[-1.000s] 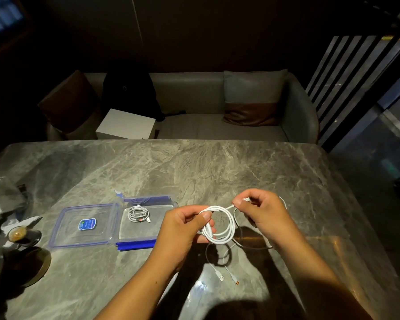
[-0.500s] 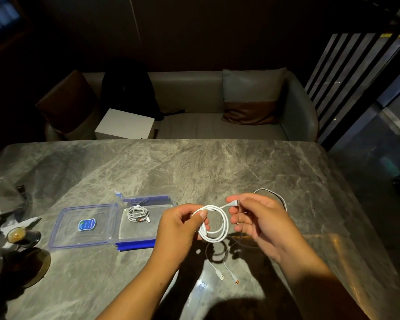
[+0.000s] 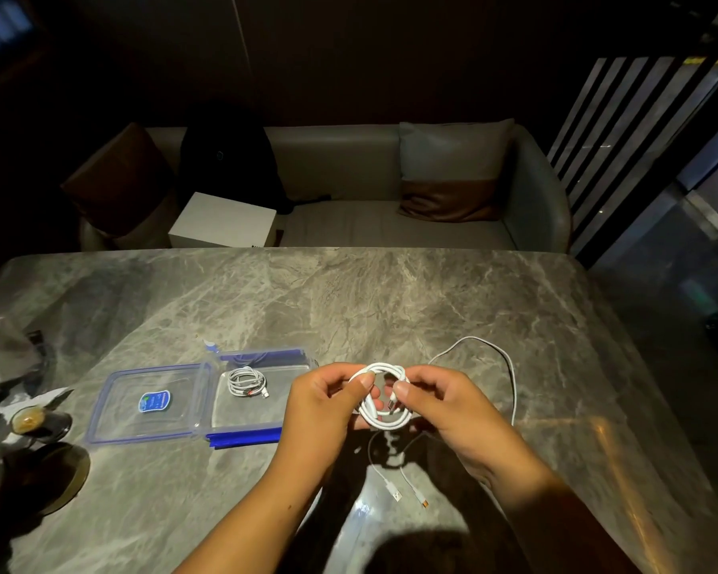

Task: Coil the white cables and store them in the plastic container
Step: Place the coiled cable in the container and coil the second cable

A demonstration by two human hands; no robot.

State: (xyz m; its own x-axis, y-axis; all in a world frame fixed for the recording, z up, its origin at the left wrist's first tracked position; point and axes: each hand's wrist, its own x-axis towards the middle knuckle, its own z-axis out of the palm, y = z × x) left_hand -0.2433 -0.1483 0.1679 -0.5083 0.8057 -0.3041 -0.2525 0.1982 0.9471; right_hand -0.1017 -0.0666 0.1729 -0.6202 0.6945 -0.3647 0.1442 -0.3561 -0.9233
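A white cable coil hangs between my two hands above the marble table. My left hand pinches the coil's left side with thumb and fingers. My right hand pinches its right side, thumb pressing the cable end into the loops. A second white cable lies loose on the table to the right, its two plugs near the front. The clear plastic container with blue clips stands open at the left, with one coiled cable inside.
The container's lid lies open to its left. A small glass cup, a dark round coaster and crumpled paper sit at the table's left edge. A sofa with cushions and a white box stands behind the table.
My right hand has come in from the right to the coil and now presses the cable end against it. The loose cable on the right is now uncovered.
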